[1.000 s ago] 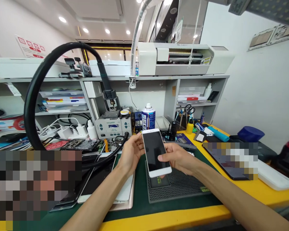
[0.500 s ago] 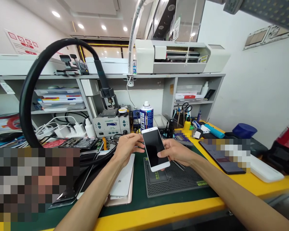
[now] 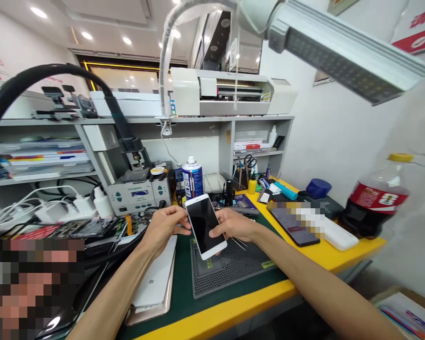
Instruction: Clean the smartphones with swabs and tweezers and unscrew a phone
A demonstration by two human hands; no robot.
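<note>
A white-framed smartphone [image 3: 202,222] with a dark screen is held tilted above the grey mat [image 3: 230,274]. My right hand [image 3: 233,224] grips its right side, the thumb lying on the lower glass and the fingers behind. Against the phone's upper left edge, my left hand [image 3: 166,224] has its thumb and index finger pinched together; anything tiny between them cannot be made out. Thin metal tweezers [image 3: 240,243] show partly below my right hand. Under my left forearm lies a white back panel [image 3: 154,278] with a small logo, on top of a pinkish-gold device [image 3: 170,293].
Behind the phone stand a blue spray can [image 3: 191,178] and a grey soldering station [image 3: 132,196]. Circuit boards [image 3: 95,229] and cables crowd the left. A dark phone [image 3: 292,226], a white power bank [image 3: 335,233] and a cola bottle [image 3: 375,198] stand right. A lamp [image 3: 340,52] hangs overhead.
My view has turned to the right, bringing the lamp and the whole cola bottle into sight. Both hands keep nearly the same hold at the phone.
</note>
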